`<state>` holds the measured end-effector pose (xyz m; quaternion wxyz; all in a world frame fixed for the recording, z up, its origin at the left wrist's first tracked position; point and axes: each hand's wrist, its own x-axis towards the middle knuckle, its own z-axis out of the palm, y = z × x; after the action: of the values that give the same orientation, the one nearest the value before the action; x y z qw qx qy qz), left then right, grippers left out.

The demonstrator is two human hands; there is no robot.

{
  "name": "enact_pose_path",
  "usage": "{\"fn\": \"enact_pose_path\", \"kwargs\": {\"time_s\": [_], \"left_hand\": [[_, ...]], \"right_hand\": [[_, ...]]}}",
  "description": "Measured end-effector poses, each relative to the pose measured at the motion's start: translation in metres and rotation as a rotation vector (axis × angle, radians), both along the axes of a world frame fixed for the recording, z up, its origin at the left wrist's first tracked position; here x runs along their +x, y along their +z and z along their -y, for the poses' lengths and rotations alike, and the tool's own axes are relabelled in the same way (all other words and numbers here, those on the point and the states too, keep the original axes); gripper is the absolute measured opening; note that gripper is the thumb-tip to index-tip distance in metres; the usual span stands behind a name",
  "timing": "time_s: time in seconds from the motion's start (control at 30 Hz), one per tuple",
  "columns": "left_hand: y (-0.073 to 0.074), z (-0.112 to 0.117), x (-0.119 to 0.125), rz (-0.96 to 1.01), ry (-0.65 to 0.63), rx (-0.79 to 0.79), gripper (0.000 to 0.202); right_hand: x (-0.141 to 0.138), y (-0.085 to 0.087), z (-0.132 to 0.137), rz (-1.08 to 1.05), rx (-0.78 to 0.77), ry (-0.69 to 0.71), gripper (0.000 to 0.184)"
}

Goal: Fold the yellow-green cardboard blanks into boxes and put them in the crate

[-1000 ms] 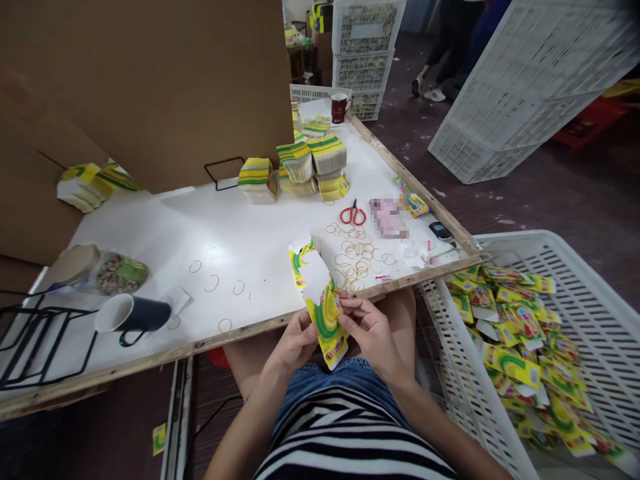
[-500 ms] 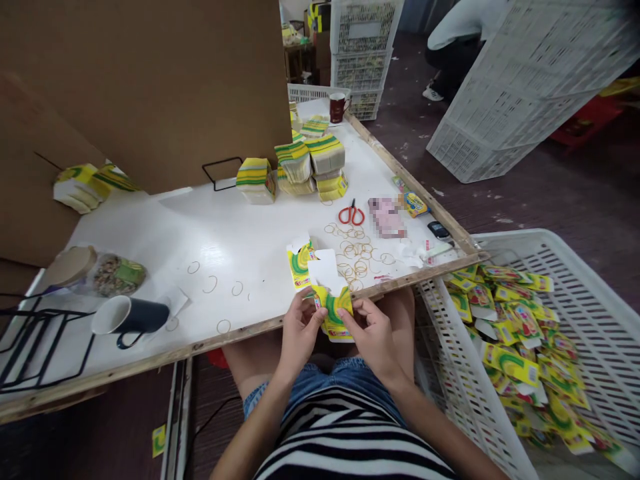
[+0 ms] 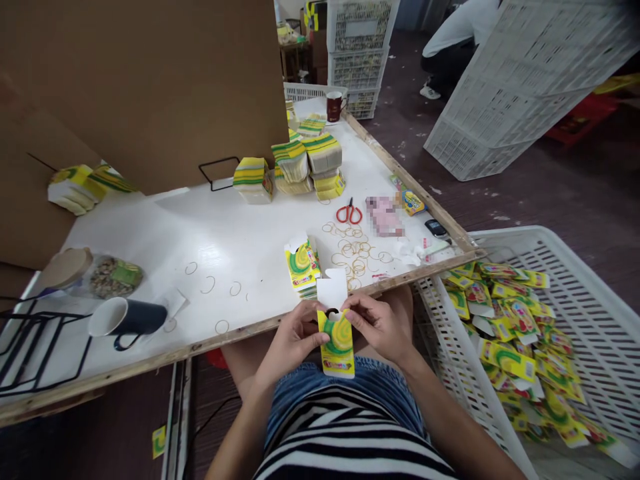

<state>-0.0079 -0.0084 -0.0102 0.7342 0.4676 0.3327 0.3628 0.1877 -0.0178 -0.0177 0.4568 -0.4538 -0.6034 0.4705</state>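
Note:
A flat yellow-and-green printed carton (image 3: 337,340) with a white top flap is held upright over my lap, just below the table's front edge. My left hand (image 3: 294,338) pinches its left side and my right hand (image 3: 379,325) grips its right side near the flap. A small stack of the same cartons (image 3: 301,263) lies on the white table (image 3: 165,240) right behind my hands. Loose rubber bands (image 3: 353,252) are scattered to the right of that stack.
A white crate (image 3: 575,280) at my right holds several loose cartons (image 3: 510,333). Bundled carton stacks (image 3: 305,163), red scissors (image 3: 349,213), a phone (image 3: 437,229), a tipped dark mug (image 3: 127,319) and a jar (image 3: 95,273) sit on the table. A brown cardboard wall (image 3: 150,87) stands behind. Another person (image 3: 455,40) crouches far back.
The bunch of cartons that both hands held now lies as a stack on the table. My hands hold one carton, turned upright and brought lower over my lap.

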Motion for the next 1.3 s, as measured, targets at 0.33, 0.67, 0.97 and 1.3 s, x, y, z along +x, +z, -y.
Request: {"fn": "enact_pose_path", "kwargs": {"time_s": [0.33,0.67,0.97,1.3], "left_hand": [[-0.010,-0.001,0.003,-0.176,0.052,0.090,0.046],[-0.010,-0.001,0.009,-0.296,0.063,0.194,0.048],[0.003,-0.006,0.011,-0.169,0.118,0.086,0.046],[-0.006,-0.026,0.016,-0.498,0.203,0.567,0.047]], "right_hand": [[-0.001,0.004,-0.002,0.026,0.117,-0.181,0.023],[-0.006,0.001,-0.006,0.219,-0.083,-0.104,0.030],[-0.012,-0.001,-0.003,0.202,0.042,-0.171,0.027],[0.032,0.018,0.004,0.205,0.504,-0.962,0.007]]}}
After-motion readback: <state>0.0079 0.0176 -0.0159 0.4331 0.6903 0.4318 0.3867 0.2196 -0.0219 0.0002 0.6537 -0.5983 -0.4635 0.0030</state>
